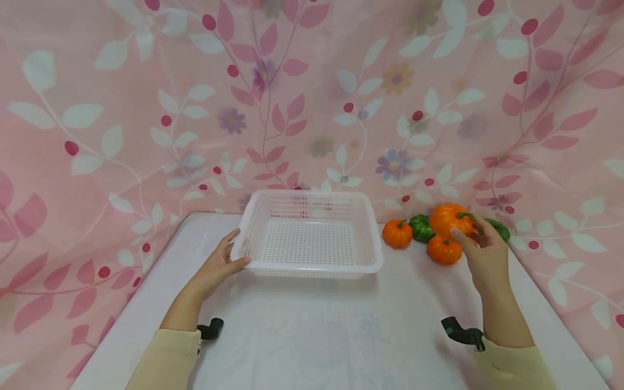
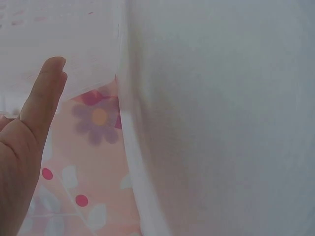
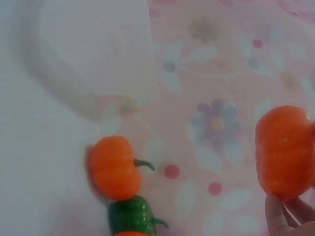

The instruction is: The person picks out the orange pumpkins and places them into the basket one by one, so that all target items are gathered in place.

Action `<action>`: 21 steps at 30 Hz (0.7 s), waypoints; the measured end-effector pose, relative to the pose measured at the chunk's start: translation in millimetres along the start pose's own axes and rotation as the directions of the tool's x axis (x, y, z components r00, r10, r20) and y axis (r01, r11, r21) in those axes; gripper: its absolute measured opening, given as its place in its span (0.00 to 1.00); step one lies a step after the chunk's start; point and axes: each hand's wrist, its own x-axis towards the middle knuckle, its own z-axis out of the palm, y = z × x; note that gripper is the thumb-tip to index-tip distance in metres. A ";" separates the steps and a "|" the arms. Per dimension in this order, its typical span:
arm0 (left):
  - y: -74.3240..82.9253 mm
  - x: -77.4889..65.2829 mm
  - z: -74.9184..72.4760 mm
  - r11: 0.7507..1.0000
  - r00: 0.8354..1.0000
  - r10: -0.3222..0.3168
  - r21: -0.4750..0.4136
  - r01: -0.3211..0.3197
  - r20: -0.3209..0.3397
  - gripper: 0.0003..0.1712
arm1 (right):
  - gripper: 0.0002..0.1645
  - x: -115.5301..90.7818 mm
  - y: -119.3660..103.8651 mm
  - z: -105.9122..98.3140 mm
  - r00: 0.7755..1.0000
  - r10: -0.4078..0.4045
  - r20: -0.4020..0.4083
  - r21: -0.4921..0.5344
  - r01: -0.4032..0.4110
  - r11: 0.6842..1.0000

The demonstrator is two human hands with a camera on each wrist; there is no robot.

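Beige sleeves extend, left grip touching basket, right grip holding pumpkin outside

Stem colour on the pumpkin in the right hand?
Green; the stem shows best in the head view.

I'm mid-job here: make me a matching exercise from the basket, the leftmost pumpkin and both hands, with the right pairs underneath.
Things:
1. Basket
2. Leftmost pumpkin
3. Left hand
4. Right hand

Places, colours, states:
A. Holding a pumpkin
B. Orange, to the right of the basket in the head view
C. At the basket's left side
D. White, with a perforated bottom

Pairs: 1-D, 2-B, 3-C, 4-A
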 end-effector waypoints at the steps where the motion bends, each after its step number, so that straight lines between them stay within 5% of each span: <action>1: -0.1 -0.1 -0.2 1.000 1.000 0.003 -0.006 -0.003 0.003 0.53 | 0.37 -0.9 -2.3 4.1 1.000 -0.002 0.015 -0.021 0.002 1.000; 8: -1.9 0.2 -0.5 0.999 1.000 0.013 -0.029 -0.013 0.004 0.54 | 0.41 -6.4 -11.8 29.1 0.994 -0.007 0.110 -0.096 0.018 0.995; 21: -1.5 0.6 -0.7 0.998 1.000 0.003 -0.061 -0.002 0.004 0.53 | 0.40 -9.7 -16.6 69.3 0.974 -0.110 0.198 -0.057 0.123 0.991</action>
